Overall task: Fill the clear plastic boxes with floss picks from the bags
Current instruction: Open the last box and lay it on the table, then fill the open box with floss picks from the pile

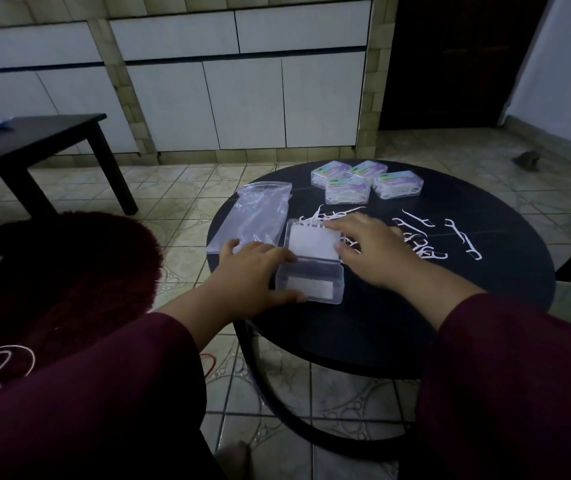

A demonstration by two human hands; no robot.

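My left hand [252, 268] grips the near left corner of the open clear plastic box [310, 282], thumb along its front wall and fingers curled over the hinge side where the tray meets the lid. My right hand [368, 249] lies spread and relaxed just right of the box, fingers straight, fingertips touching the far right edge of the flipped-back clear lid [313, 242] and the white floss picks [332, 216] heaped behind it; it holds nothing that I can see.

The box sits near the left edge of the round black table [363, 327], hinged open toward me. Its tray is transparent with rounded corners and shows a pale rectangular patch on the bottom; I see no picks in it. The lid carries a white rectangular insert.

More loose white floss picks [426, 251] lie scattered right of my hand, several well apart from the pile, each a thin stem with a forked head.

Just left of the box a clear zip-top plastic bag [256, 216] lies flat, partly over the table edge, with a few picks inside.

At the far side of the table four closed clear boxes with pastel purple-and-green labels [367, 183] cluster together, touching, packed with picks. The printing on those labels is too small to read.

Both of my sleeves are dark maroon [505, 382].
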